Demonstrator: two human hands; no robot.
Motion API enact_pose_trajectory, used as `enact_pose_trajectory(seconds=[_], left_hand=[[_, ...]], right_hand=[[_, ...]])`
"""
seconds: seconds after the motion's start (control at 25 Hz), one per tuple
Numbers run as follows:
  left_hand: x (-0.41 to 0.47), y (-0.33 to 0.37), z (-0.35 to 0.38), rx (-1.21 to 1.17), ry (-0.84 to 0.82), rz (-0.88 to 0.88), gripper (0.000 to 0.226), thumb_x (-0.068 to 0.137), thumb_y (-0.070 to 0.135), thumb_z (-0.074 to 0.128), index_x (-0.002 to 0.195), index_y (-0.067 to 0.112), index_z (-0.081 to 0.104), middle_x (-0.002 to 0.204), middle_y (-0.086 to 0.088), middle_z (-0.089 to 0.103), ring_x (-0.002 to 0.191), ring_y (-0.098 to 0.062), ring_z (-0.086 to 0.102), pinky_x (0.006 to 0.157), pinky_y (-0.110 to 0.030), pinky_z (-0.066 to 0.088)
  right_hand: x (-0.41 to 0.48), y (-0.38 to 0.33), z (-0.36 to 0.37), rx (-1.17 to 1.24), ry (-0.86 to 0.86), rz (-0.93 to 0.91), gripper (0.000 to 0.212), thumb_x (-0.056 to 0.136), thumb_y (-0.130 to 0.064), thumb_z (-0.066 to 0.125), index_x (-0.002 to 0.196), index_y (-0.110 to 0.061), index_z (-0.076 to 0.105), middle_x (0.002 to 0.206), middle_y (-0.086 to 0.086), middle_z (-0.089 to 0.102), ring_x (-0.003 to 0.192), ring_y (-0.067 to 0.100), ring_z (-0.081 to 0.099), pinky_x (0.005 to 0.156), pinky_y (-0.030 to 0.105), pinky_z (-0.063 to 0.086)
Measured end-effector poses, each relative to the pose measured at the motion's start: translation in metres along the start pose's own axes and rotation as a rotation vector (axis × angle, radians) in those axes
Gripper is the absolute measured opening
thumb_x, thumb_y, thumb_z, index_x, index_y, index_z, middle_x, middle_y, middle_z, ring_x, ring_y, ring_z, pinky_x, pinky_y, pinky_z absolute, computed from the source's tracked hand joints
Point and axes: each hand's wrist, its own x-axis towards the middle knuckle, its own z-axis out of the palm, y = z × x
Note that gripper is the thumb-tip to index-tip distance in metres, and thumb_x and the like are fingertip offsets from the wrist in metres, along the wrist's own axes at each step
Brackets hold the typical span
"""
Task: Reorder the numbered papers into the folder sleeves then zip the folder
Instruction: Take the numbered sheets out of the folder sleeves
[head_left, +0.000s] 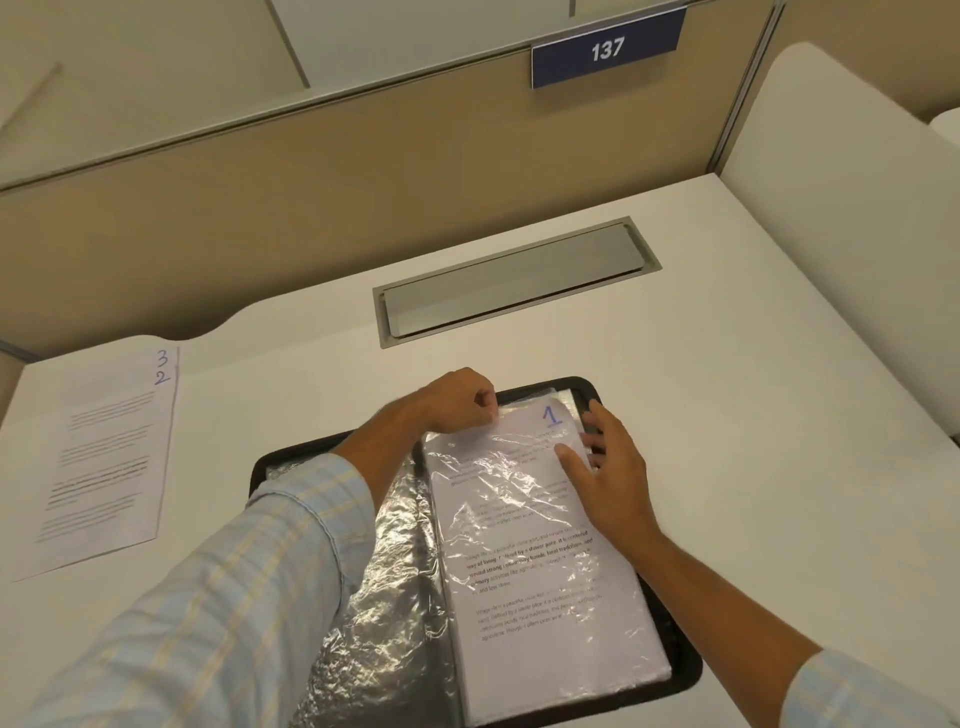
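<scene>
The black folder (593, 394) lies open on the desk (753, 415) before us. Paper 1 (561, 665) sits in a clear sleeve (511, 499) on the folder's right half, its numbered top at the folder's far edge. Our left hand (457, 400) pinches the sleeve's top edge, while our right hand (613, 467), a little apart from it, lies with straight fingers on the paper's upper right. More sleeves (384, 597) cover the folder's left half. Papers 2 and 3 (109, 457) lie stacked well left of the folder.
</scene>
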Motion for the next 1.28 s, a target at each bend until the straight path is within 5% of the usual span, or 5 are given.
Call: enact_pose_trajectory(seconds=[0.32, 0.64, 0.8, 0.96, 1.28], left_hand=[[0.026, -0.02, -0.022, -0.054, 0.254, -0.108, 0.012, 0.101, 0.025, 0.063, 0.098, 0.032, 0.073, 0.102, 0.015, 0.068, 0.1, -0.014, 0.063, 0.1, -0.052, 0.049], [0.05, -0.023, -0.062, -0.149, 0.43, -0.061, 0.019, 0.102, 0.025, 0.063, 0.091, 0.036, 0.073, 0.1, 0.016, 0.072, 0.108, -0.017, 0.065, 0.109, -0.056, 0.04], [0.057, -0.028, -0.079, -0.214, 0.504, -0.022, 0.022, 0.096, 0.033, 0.062, 0.08, 0.045, 0.07, 0.094, 0.027, 0.071, 0.106, -0.012, 0.066, 0.112, -0.052, 0.037], [0.047, -0.037, -0.066, -0.129, 0.756, -0.084, 0.031, 0.101, 0.03, 0.065, 0.132, 0.033, 0.064, 0.141, 0.01, 0.061, 0.136, -0.016, 0.049, 0.11, -0.034, 0.02], [0.008, -0.042, -0.005, -1.068, 0.783, -0.29, 0.061, 0.102, 0.03, 0.068, 0.155, 0.023, 0.039, 0.139, 0.002, 0.062, 0.117, -0.015, 0.067, 0.097, -0.038, 0.059]], right_hand=[[0.013, 0.005, 0.0, -0.015, 0.044, 0.097, 0.058, 0.098, -0.02, 0.072, 0.15, -0.016, 0.048, 0.108, -0.007, 0.066, 0.094, 0.006, 0.066, 0.078, 0.009, 0.051], [0.085, -0.017, 0.004, -0.161, 0.014, 0.009, 0.053, 0.103, -0.033, 0.062, 0.151, -0.015, 0.049, 0.132, -0.002, 0.067, 0.117, 0.015, 0.064, 0.107, 0.035, 0.049], [0.123, -0.021, 0.013, -0.322, -0.116, 0.063, 0.031, 0.098, -0.05, 0.06, 0.113, -0.024, 0.071, 0.105, -0.005, 0.077, 0.095, 0.02, 0.072, 0.093, 0.051, 0.057], [0.141, -0.03, 0.02, -0.363, -0.114, 0.057, 0.017, 0.098, -0.041, 0.064, 0.097, -0.026, 0.073, 0.096, -0.009, 0.075, 0.091, 0.02, 0.071, 0.091, 0.051, 0.055], [0.157, -0.06, 0.021, 0.079, -0.008, -0.03, 0.011, 0.102, -0.019, 0.065, 0.106, -0.017, 0.075, 0.098, -0.001, 0.078, 0.086, 0.019, 0.076, 0.08, 0.049, 0.064]])
